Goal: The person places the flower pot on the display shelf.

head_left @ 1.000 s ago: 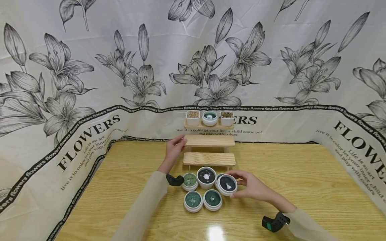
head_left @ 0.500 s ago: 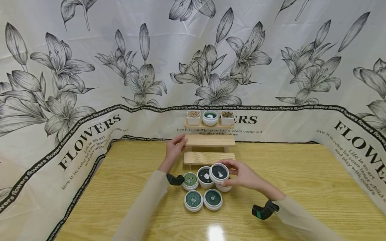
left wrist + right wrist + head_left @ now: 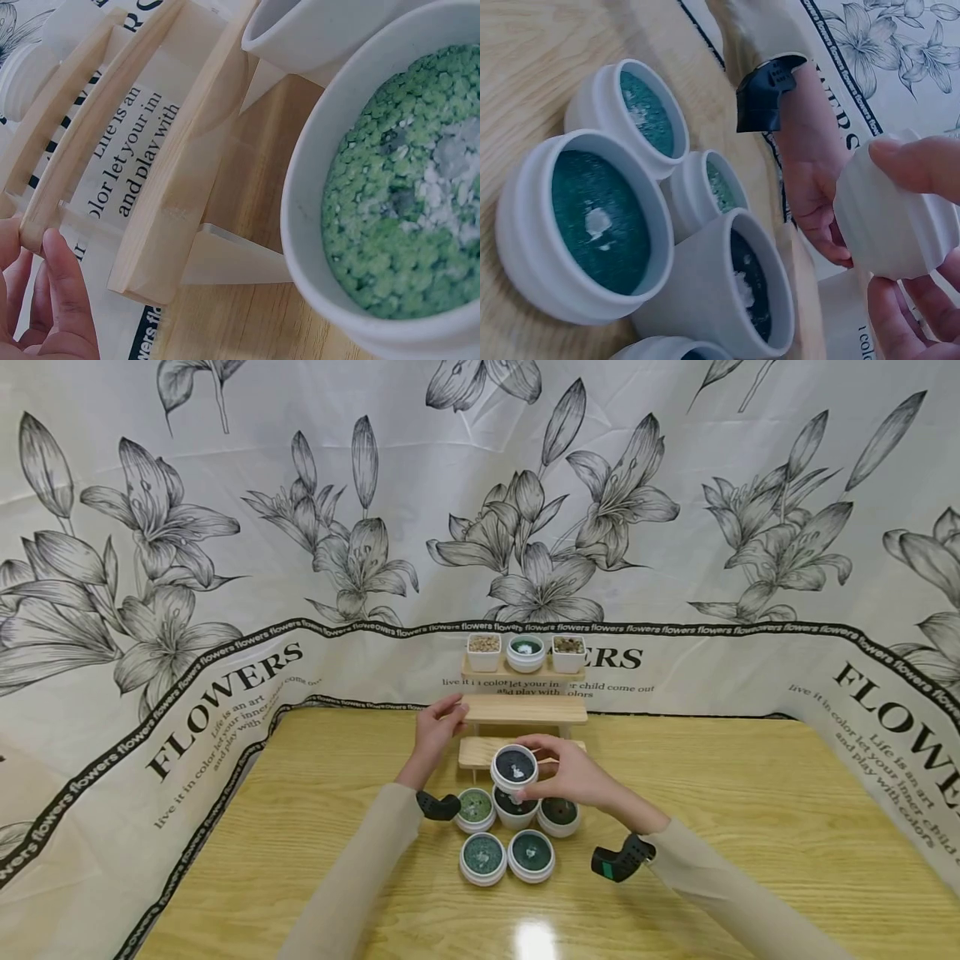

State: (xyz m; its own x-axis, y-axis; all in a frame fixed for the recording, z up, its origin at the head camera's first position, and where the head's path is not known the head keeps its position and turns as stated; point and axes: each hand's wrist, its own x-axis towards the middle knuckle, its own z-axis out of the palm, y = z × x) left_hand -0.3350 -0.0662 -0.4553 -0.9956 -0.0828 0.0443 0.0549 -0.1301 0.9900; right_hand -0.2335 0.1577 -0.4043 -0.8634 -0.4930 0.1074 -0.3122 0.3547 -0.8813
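My right hand [image 3: 572,773] grips a small white round pot [image 3: 514,765] with a dark filling and white bits. It holds the pot above the table, in front of the lowest board [image 3: 476,750] of a stepped wooden stand. In the right wrist view thumb and fingers wrap the sides of that pot [image 3: 892,214]. My left hand [image 3: 437,728] pinches the left end of the middle board [image 3: 525,710]; the left wrist view shows thumb and finger on the board's tip [image 3: 41,225]. Beneath the held pot stands a taller white pot [image 3: 514,817], partly hidden.
Several white pots with green fillings, including a light green one [image 3: 474,807] and a front one [image 3: 531,855], stand before the stand. Its top board [image 3: 471,677] carries two square pots [image 3: 484,655] and a round one [image 3: 526,652]. A flower-printed cloth [image 3: 360,568] hangs behind.
My right hand has carried the dark-filled pot left and away from me, from beside the pot group to in front of the lowest board. The left hand has stayed on the middle board.
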